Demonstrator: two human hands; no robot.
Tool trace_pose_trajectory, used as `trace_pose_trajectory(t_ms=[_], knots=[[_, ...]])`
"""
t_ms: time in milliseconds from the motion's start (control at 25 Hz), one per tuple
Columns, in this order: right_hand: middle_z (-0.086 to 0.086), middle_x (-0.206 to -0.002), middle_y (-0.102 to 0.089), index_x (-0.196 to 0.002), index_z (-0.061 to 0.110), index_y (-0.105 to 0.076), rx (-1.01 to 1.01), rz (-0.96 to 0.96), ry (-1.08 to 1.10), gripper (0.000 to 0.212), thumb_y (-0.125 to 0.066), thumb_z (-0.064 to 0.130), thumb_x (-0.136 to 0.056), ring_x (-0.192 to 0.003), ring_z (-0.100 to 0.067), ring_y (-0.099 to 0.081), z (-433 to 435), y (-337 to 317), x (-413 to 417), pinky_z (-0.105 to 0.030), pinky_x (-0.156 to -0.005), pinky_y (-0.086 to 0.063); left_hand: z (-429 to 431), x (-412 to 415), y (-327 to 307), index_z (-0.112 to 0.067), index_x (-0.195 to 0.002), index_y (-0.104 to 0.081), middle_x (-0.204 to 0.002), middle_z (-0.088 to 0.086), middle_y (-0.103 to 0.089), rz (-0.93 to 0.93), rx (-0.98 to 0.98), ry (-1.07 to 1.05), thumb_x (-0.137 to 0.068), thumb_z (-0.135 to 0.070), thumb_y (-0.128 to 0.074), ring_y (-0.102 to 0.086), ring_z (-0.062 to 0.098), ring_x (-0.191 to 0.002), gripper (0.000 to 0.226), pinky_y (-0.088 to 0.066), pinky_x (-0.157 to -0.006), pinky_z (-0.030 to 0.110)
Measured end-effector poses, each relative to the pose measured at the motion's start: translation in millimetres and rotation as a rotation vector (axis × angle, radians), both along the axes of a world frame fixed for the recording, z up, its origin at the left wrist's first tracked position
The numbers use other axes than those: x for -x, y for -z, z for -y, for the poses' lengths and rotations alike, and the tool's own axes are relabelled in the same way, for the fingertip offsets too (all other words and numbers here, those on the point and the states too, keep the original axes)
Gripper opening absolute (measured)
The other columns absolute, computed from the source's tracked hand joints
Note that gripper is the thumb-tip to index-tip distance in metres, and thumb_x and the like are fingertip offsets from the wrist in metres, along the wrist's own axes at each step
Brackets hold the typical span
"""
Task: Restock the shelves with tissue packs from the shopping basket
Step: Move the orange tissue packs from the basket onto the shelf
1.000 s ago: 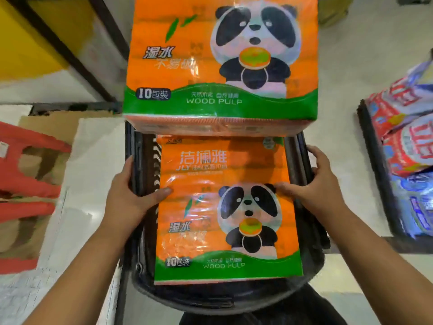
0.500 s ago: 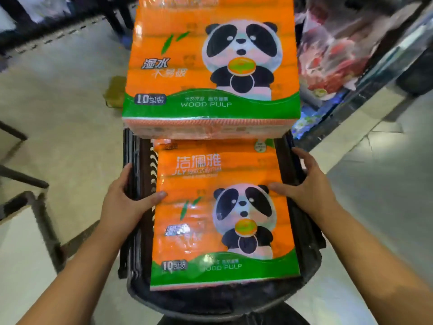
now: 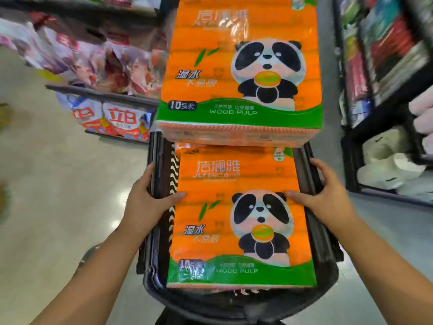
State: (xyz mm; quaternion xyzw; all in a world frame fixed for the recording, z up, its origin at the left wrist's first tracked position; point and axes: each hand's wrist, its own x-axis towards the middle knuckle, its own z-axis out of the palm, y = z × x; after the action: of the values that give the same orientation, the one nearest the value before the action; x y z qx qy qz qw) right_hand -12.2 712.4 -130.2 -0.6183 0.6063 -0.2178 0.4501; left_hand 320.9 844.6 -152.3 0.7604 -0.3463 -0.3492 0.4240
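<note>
Background has swung since half a second ago: stocked left shelves point(image 3: 105, 97) and right shelves point(image 3: 379, 66) now flank the view, while the hands and load sit as before. Left grip point(image 3: 145, 202) and right grip point(image 3: 328, 195) each clasp a side rim of the black shopping basket point(image 3: 321, 242), thumbs lying on the lower tissue pack point(image 3: 234, 221), which lies flat inside it. Upper tissue pack point(image 3: 236, 73) rests at the basket's far end, overlapping the lower pack's far edge.
</note>
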Motion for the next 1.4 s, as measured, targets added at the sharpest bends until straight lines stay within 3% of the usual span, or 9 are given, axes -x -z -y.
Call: trace_pose_trajectory(t_ms=[120, 200, 320, 400, 520, 640, 920, 1200, 1400], knots=[[-0.004, -0.138, -0.053, -0.137, 0.043, -0.037, -0.02, -0.008, 0.153, 0.104, -0.085, 0.064, -0.047, -0.125, -0.024, -0.052, 42, -1, 30, -0.045, -0.103, -0.044, 90, 18, 5, -0.026, -0.149, -0.03, -0.113, -0.035, -0.05, -0.033, 0.022, 0.144, -0.054, -0.04, -0.082, -0.053, -0.015, -0.103, 0.109, -0.044, -0.097, 0.025], [-0.005, -0.139, -0.051, -0.141, 0.035, -0.038, -0.018, -0.021, 0.25, 0.098, -0.085, 0.045, -0.056, -0.127, -0.024, -0.049, 74, -1, 42, -0.043, -0.104, -0.042, 151, 22, 11, -0.028, -0.149, -0.03, -0.119, -0.031, -0.051, -0.044, 0.01, 0.228, -0.055, -0.041, -0.083, -0.053, -0.008, -0.111, 0.108, -0.043, -0.103, 0.031], [0.0, -0.127, -0.052, -0.142, 0.029, -0.038, -0.014, -0.027, 0.365, 0.093, -0.086, 0.028, -0.063, -0.109, -0.02, -0.057, 129, -1, 52, -0.04, -0.092, -0.049, 246, 27, 16, -0.032, -0.15, -0.028, -0.138, -0.014, -0.048, -0.035, -0.021, 0.342, -0.054, -0.054, -0.084, -0.047, 0.009, -0.128, 0.113, -0.039, -0.11, 0.042], [0.004, -0.117, -0.052, -0.143, 0.026, -0.038, -0.02, -0.009, 0.425, 0.089, -0.085, 0.019, -0.068, -0.095, -0.013, -0.056, 166, -1, 58, -0.034, -0.085, -0.047, 303, 31, 16, -0.035, -0.15, -0.025, -0.147, -0.007, -0.042, -0.003, -0.053, 0.392, -0.05, -0.063, -0.081, -0.041, 0.013, -0.133, 0.118, -0.036, -0.111, 0.044], [0.012, -0.107, -0.053, -0.141, 0.026, -0.04, -0.019, 0.036, 0.508, 0.087, -0.084, 0.014, -0.068, -0.095, -0.013, -0.055, 231, 1, 67, -0.033, -0.085, -0.046, 390, 38, 16, -0.037, -0.15, -0.023, -0.146, -0.005, -0.042, 0.018, -0.069, 0.459, -0.048, -0.067, -0.079, -0.041, 0.014, -0.133, 0.121, -0.037, -0.11, 0.046], [0.014, -0.103, -0.055, -0.14, 0.028, -0.041, -0.012, 0.062, 0.546, 0.086, -0.084, 0.012, -0.068, -0.097, -0.015, -0.056, 306, 4, 73, -0.033, -0.086, -0.047, 475, 48, 14, -0.035, -0.151, -0.023, -0.148, -0.005, -0.039, 0.034, -0.057, 0.468, -0.048, -0.064, -0.079, -0.038, 0.015, -0.135, 0.121, -0.035, -0.111, 0.044], [-0.006, -0.131, -0.051, -0.143, 0.028, -0.038, 0.003, 0.034, 0.476, 0.09, -0.085, 0.017, -0.067, -0.122, -0.024, -0.05, 536, 10, 102, -0.04, -0.098, -0.043, 680, 76, 11, -0.038, -0.15, -0.021, -0.152, -0.003, -0.034, 0.083, -0.041, 0.411, -0.038, -0.081, -0.074, -0.033, 0.017, -0.138, 0.131, -0.032, -0.112, 0.043], [-0.013, -0.14, -0.049, -0.142, 0.029, -0.039, 0.027, -0.068, 0.423, 0.094, -0.088, 0.025, -0.061, -0.126, -0.03, -0.049, 776, 7, 114, -0.045, -0.101, -0.043, 901, 81, 8, -0.035, -0.15, -0.025, -0.149, -0.004, -0.038, 0.035, -0.029, 0.368, -0.043, -0.072, -0.08, -0.038, 0.013, -0.135, 0.126, -0.033, -0.113, 0.043], [-0.013, -0.144, -0.045, -0.144, 0.023, -0.038, 0.052, -0.098, 0.455, 0.095, -0.088, 0.023, -0.063, -0.13, -0.03, -0.044, 946, 18, 101, -0.045, -0.104, -0.039, 1087, 72, 13, -0.026, -0.151, -0.026, -0.152, -0.002, -0.035, 0.059, 0.004, 0.413, -0.054, -0.053, -0.082, -0.029, 0.001, -0.128, 0.115, -0.026, -0.107, 0.026]])
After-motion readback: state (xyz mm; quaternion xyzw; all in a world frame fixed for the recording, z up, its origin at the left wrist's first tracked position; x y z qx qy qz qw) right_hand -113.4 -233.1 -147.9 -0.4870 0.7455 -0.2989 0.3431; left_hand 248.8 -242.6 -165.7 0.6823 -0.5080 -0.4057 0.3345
